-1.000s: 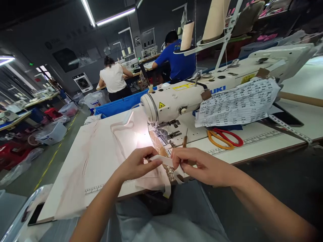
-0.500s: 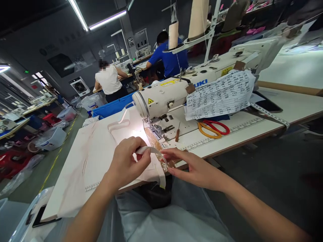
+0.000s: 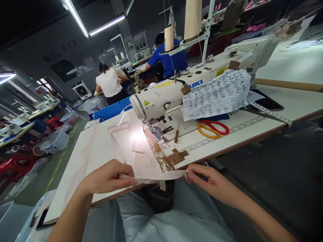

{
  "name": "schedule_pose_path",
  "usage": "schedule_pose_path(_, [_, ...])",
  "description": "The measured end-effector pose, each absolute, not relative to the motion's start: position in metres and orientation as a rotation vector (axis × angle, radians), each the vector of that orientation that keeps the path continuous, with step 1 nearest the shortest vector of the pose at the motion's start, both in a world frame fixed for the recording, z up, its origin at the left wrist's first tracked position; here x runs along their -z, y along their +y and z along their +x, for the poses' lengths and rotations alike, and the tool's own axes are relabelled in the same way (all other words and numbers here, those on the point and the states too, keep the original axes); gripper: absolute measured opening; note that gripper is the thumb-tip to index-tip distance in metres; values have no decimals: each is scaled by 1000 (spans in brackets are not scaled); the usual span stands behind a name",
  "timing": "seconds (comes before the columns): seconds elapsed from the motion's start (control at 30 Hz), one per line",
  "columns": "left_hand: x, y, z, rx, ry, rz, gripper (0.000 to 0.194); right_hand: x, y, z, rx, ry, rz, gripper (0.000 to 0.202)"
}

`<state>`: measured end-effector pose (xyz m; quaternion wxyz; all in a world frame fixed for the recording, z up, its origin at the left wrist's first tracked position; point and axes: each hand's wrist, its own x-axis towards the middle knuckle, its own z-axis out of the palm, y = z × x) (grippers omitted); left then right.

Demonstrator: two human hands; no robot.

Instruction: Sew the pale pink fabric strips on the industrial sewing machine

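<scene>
A narrow pale fabric strip [image 3: 161, 175] stretches between my two hands above the table's front edge. My left hand [image 3: 111, 176] pinches its left end, fingers closed. The right end sits between the thumb and fingers of my right hand [image 3: 207, 181]. Beyond them, pale pink fabric [image 3: 111, 144] lies flat on the table, lit by the lamp at the needle of the white sewing machine [image 3: 156, 99]. A short strip end with a yellow tip [image 3: 163, 185] hangs over the front edge between my hands.
Scissors with yellow and red handles [image 3: 213, 129] lie right of the machine bed, beside a small wooden-handled tool [image 3: 176, 135]. A handwritten sheet [image 3: 217, 95] rests against the machine. Thread cones [image 3: 193, 20] stand above. Two people sit at machines further back.
My hands have moved apart and lower, left hand leftward and right hand rightward. The strip, curved before, is now drawn out nearly straight between them. The view has shifted slightly.
</scene>
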<state>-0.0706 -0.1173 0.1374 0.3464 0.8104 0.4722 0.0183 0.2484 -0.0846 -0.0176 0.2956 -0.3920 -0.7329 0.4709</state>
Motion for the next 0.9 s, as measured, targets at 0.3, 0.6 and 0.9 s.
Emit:
schedule_pose_path(0.3, [-167, -153, -138, -74, 1550, 2048, 35, 45, -88, 243, -673, -1989, -1239, 29])
schedule_pose_path(0.6, [-160, -144, -94, -132, 1512, 2308, 23, 21, -101, 198, -826, -2009, -956, 25])
schedule_pose_path(0.9, [-148, -149, -100, -250, 1824, 3007, 19, -3, -79, 173, -1083, -2137, -761, 26])
